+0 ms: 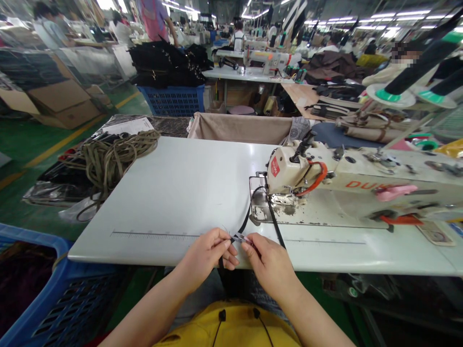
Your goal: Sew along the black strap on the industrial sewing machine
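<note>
My left hand [210, 250] pinches a narrow black strap [245, 222] at the near edge of the white table [173, 193]. My right hand [265, 258] is closed on small metal thread snips [239, 237], whose tip meets the strap between my two hands. The strap loops up from my hands to the needle area of the cream sewing machine [307, 168]. A second black strand [275, 224] runs from the machine down past my right hand.
A heap of olive webbing [108, 159] lies at the table's far left. A beige fabric bin [238, 127] sits behind the table. A blue crate [43, 289] stands at my lower left. Other workers and machines fill the background.
</note>
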`<move>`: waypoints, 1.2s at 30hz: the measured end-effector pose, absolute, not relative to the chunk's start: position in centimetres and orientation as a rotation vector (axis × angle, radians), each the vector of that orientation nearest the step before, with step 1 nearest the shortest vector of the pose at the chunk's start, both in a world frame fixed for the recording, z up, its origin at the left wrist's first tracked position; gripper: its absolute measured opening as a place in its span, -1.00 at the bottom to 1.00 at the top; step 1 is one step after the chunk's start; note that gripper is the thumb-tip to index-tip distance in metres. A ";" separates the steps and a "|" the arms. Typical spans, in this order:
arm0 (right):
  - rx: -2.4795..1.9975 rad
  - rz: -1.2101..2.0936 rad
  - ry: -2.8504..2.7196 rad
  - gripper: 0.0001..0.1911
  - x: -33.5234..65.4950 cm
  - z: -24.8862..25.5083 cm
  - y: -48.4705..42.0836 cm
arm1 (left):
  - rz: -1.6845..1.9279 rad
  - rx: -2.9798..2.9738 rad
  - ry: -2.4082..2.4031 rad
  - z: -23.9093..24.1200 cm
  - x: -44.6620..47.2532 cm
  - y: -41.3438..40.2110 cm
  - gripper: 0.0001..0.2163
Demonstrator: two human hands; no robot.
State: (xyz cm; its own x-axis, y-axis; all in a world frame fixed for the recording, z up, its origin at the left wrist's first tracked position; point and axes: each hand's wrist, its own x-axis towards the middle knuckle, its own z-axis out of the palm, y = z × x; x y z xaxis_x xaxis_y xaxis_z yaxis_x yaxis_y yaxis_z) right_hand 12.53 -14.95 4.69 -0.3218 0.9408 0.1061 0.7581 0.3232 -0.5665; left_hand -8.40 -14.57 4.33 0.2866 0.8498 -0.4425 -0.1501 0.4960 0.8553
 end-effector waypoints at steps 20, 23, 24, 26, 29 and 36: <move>-2.000 0.312 -1.828 -0.56 22.5 3.7 -12.7 | 0.444 1.880 1.556 6.2 -11.0 -13.2 -0.80; -2.065 0.067 -1.831 -0.59 25.6 2.7 -12.0 | 0.332 2.033 1.637 6.7 -11.5 -12.4 -0.85; -2.047 -0.046 -1.851 -0.60 26.3 2.4 -11.8 | 0.319 2.054 1.636 6.8 -11.6 -12.2 -0.84; -1.976 -0.275 -1.896 -0.59 27.0 2.0 -11.8 | 0.315 2.076 1.591 7.0 -11.7 -11.6 -0.81; -1.804 -0.378 -1.992 -0.56 26.6 1.9 -12.4 | 0.349 2.050 1.507 7.2 -11.9 -10.9 -0.77; -1.486 -0.067 -2.246 -0.57 23.6 1.8 -12.7 | 0.477 1.800 1.490 7.9 -12.5 -8.8 -0.76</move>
